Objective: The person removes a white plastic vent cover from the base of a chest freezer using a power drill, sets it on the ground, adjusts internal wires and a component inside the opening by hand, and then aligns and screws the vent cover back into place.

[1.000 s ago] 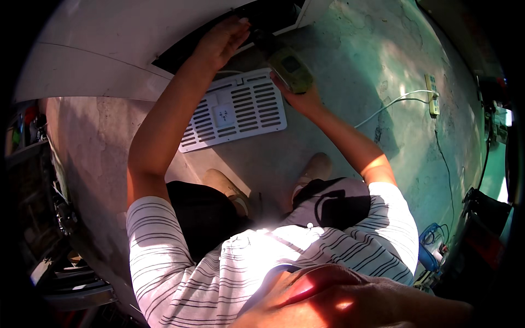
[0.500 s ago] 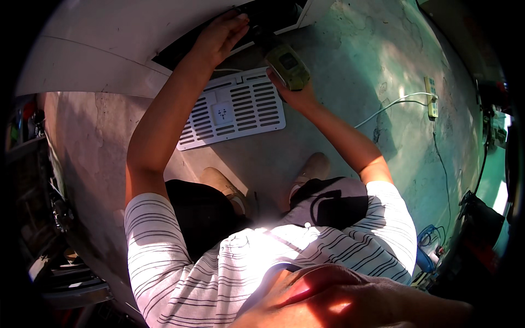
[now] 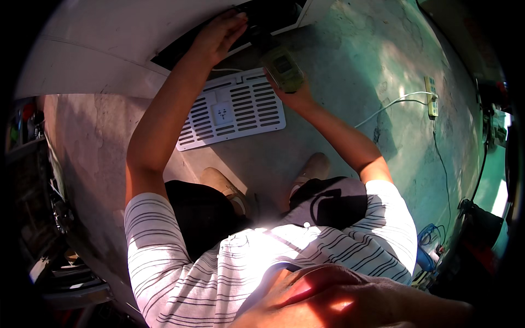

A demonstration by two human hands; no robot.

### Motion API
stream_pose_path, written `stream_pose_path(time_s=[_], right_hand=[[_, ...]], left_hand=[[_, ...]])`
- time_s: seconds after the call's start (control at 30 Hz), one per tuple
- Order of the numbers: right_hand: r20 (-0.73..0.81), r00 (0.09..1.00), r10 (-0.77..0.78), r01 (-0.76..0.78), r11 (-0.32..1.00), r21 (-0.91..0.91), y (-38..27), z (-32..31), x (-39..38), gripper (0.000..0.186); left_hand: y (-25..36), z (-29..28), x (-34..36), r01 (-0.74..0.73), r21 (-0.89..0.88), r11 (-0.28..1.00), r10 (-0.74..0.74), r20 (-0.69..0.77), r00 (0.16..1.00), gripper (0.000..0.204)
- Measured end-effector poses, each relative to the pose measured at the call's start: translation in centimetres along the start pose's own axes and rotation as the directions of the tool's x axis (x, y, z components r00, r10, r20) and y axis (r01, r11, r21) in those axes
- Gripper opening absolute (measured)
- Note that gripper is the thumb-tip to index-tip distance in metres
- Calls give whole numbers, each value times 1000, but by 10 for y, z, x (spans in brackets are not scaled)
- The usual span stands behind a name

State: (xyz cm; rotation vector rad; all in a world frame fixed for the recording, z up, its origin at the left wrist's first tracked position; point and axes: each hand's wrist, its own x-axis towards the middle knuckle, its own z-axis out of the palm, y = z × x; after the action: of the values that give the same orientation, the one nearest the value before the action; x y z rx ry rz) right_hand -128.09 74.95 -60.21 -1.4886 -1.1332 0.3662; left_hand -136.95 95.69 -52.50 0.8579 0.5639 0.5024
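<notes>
My right hand (image 3: 295, 97) is wrapped round the handle of a cordless drill (image 3: 283, 68) with a dark and olive-green body. The drill's front end points away from me into the dark opening (image 3: 268, 16) of a large white appliance (image 3: 104, 54). My left hand (image 3: 219, 39) is at the edge of that opening, just left of the drill's front. Its fingers are bent and pressed together; what they hold, if anything, is too dark to see. Shade also hides the drill's tip. Below my hands a white slotted panel (image 3: 254, 129) lies on the floor.
A power strip (image 3: 431, 95) with a white cable (image 3: 383, 109) plugged in lies on the concrete floor (image 3: 404, 147) at the right. A blue object (image 3: 426, 249) with cords sits at the lower right. Dark cluttered shelving (image 3: 33, 180) lines the left side. My shoes (image 3: 224, 180) are near the panel.
The rear of the drill has shifted slightly to the left, with my right hand turning along. My left hand has hardly moved.
</notes>
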Motion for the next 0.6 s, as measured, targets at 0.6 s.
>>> stream_pose_path(time_s=[0.6], right_hand=[[31, 999, 10, -7, 996, -92, -4, -2, 2, 49]], left_hand=[[6, -8, 0, 46, -37, 998, -44, 41, 998, 21]])
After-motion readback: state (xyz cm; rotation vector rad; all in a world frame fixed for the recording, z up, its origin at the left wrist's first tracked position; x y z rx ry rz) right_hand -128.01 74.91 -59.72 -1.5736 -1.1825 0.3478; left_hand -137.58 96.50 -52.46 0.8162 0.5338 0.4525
